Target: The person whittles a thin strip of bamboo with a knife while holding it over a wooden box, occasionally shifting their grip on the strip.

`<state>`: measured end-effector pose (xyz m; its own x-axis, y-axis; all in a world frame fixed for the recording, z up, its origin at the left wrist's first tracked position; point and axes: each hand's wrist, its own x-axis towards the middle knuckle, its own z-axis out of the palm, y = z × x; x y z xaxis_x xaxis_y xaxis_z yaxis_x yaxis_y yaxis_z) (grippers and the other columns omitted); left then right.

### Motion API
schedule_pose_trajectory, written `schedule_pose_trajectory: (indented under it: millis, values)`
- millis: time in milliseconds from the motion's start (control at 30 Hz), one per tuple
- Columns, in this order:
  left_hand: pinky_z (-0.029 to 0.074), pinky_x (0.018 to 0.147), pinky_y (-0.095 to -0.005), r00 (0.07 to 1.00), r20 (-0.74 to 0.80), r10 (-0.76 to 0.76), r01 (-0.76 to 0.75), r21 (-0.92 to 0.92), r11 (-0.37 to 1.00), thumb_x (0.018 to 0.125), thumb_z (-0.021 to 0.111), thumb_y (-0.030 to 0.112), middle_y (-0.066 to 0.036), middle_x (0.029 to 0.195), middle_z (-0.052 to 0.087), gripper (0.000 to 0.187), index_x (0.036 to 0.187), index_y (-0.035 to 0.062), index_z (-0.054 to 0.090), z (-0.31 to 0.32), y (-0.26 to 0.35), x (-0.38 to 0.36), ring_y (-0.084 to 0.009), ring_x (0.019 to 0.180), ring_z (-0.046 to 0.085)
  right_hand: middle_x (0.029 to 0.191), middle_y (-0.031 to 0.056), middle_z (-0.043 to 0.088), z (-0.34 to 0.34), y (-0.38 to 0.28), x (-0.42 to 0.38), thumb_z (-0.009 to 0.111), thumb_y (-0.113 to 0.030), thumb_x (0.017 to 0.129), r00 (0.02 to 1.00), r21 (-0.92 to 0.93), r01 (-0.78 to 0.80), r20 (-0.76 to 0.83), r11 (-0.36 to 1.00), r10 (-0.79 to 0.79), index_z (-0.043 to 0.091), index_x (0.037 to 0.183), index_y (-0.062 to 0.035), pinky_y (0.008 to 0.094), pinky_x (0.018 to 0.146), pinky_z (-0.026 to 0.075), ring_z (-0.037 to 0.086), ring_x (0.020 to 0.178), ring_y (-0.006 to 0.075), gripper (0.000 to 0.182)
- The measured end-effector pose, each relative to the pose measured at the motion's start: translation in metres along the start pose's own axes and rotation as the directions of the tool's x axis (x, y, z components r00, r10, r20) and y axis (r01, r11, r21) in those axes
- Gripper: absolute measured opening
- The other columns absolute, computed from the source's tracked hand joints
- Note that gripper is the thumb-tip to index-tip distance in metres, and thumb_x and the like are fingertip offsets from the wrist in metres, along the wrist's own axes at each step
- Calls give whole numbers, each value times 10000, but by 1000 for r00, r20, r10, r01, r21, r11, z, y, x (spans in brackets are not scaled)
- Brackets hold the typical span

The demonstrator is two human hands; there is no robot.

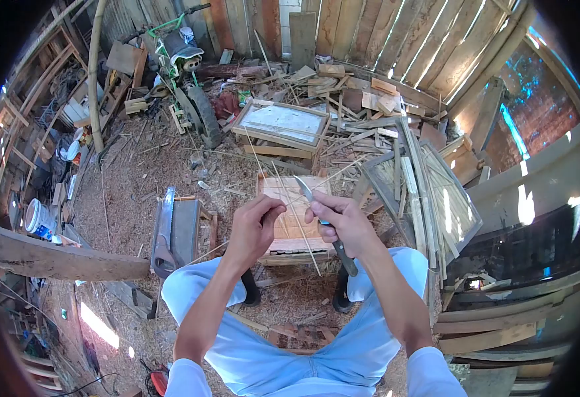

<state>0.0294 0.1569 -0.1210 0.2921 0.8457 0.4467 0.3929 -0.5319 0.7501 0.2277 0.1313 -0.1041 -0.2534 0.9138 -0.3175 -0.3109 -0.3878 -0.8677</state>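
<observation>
In my right hand (344, 221) is a knife (347, 260), its fingers wrapped round the dark handle and its blade pointing up and away from me. My left hand (253, 228) is closed in a pinch just left of the blade; what its fingertips hold, if anything, I cannot make out. Both hands are above a low wooden bench (293, 228) between my knees. Thin wooden strips lie across the bench, and one long strip (308, 246) slants down between my hands toward its near edge.
A handsaw (165, 228) rests on a small dark-topped stool (187, 231) to the left. Ahead lies a framed panel (282, 121), with scrap wood piled behind it. A small motorbike (194, 99) stands back left. Boards and a mesh frame (452, 198) lean on the right.
</observation>
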Motion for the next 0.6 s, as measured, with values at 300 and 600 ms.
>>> schedule_pose_trajectory:
  millis: [300,600]
  values:
    - [446,580,-324,1000,1,12,-12,18,1000,811,640,4,-119,742,614,38,844,-15,639,1,1,-2,-259,636,595,836,19,607,1,3,4,521,-96,944,998,-89,-38,-55,995,33,585,1182,-18,186,417,291,379,508,31,259]
    - [451,579,-365,999,33,-3,1,54,999,825,624,1,-144,776,600,45,860,-26,614,-5,0,-4,-316,668,595,833,18,588,-25,-12,8,557,-125,927,983,71,80,-173,994,-67,602,1097,-1,180,423,302,384,512,37,215]
